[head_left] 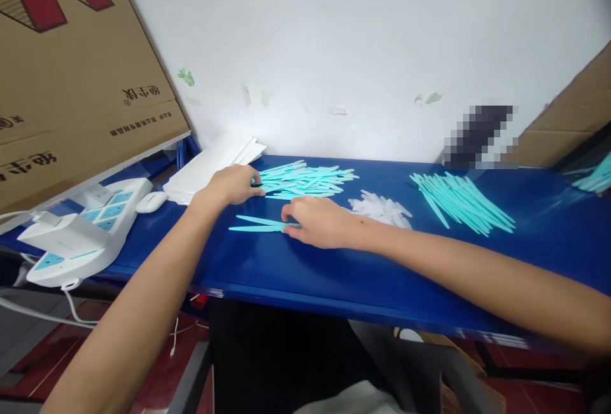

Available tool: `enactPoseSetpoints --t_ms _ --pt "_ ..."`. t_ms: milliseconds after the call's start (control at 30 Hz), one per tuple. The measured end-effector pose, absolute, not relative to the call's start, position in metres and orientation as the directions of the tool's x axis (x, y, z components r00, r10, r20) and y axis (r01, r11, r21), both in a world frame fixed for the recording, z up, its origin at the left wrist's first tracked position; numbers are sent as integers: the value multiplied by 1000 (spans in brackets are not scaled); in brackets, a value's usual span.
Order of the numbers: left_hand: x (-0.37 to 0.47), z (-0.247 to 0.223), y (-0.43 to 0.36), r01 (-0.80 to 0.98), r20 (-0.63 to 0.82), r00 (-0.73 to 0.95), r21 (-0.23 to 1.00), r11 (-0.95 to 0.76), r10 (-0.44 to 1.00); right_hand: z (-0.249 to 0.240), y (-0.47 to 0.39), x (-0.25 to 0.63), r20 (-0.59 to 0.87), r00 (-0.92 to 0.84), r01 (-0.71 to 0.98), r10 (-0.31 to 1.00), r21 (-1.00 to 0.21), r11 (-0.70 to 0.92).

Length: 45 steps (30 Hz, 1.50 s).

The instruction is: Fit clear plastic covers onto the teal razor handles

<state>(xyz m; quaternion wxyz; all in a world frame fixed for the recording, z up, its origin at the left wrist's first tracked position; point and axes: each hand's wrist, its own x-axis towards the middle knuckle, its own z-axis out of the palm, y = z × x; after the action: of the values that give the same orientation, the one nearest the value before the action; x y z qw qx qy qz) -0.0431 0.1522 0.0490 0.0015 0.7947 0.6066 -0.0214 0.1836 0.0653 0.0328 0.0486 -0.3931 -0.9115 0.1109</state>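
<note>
Sideways, two teal sticks (pixel 255 229) pointed left from the right hand (pixel 317 220) pinching their ends, while the left hand (pixel 233 184), its grip unclear, curled at the teal pile's (pixel 305 180) left end.

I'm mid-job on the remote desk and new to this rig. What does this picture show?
There is no machine: a person works bare-handed, seen by a head-worn camera looking forward and down. On the blue table lie a loose pile of turquoise sticks, some whitish translucent pieces and, at the right, a neater bundle of sticks. The left hand is at the pile's left end. The right hand is at the ends of two sticks; how firm its grip is, I can't tell.
</note>
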Motion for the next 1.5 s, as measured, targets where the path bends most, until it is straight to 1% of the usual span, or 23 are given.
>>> enactPoseSetpoints --t_ms 67,200,333,400,467,567,633,700,767,833,933,1000,1033,1100,1167,1233,1367,1433,1500 --pt "-49 43 155 968 -24 252 0 -252 967 31 71 182 -48 -685 715 727 -240 657" --pt "-65 31 161 941 -1 290 181 -285 957 35 79 186 -105 -711 691 695 -288 663" --pt "-71 30 156 898 -78 353 307 -315 932 43 77 194 -227 -726 680 649 -377 629" --pt "-72 33 148 875 -110 394 347 -336 912 45 72 202 -257 -734 674 629 -392 626" --pt "-73 36 136 853 -112 427 378 -359 897 44 65 215 -220 -742 663 634 -379 645" --pt "-73 39 114 810 -78 462 442 -384 884 37 50 238 -115 -743 653 659 -338 677" --pt "-69 39 97 760 -15 465 520 -391 885 30 39 250 -69 -748 643 660 -325 694" --pt "-60 39 79 676 46 469 624 -392 882 23 29 256 -9 -750 629 661 -317 710" --pt "-49 37 64 580 61 485 725 -373 872 17 22 258 76 -731 631 678 -302 714" --pt "-37 34 53 497 73 528 781 -377 846 14 19 258 182 -679 650 711 -299 698" --pt "-23 29 47 426 151 600 771 -473 786 11 20 258 361 -588 631 724 -355 690" --pt "-17 25 48 403 235 614 727 -556 753 9 22 260 493 -554 565 670 -368 738" --pt "-14 23 49 388 289 616 698 -602 732 7 24 261 559 -551 521 619 -349 779" --pt "-11 19 50 355 408 612 623 -697 677 3 25 263 672 -549 441 497 -271 855" --pt "-9 15 47 348 502 590 549 -760 632 0 24 264 743 -532 401 405 -201 894" --pt "-8 12 40 395 529 557 509 -765 640 -1 23 265 786 -482 408 386 -188 893" --pt "-10 9 28 530 458 517 492 -690 723 2 22 272 826 -391 443 406 -218 870" --pt "-16 8 29 600 435 479 472 -646 763 3 23 276 822 -391 446 413 -223 867" --pt "-25 7 35 670 443 416 441 -596 795 2 25 279 796 -428 443 427 -227 867"
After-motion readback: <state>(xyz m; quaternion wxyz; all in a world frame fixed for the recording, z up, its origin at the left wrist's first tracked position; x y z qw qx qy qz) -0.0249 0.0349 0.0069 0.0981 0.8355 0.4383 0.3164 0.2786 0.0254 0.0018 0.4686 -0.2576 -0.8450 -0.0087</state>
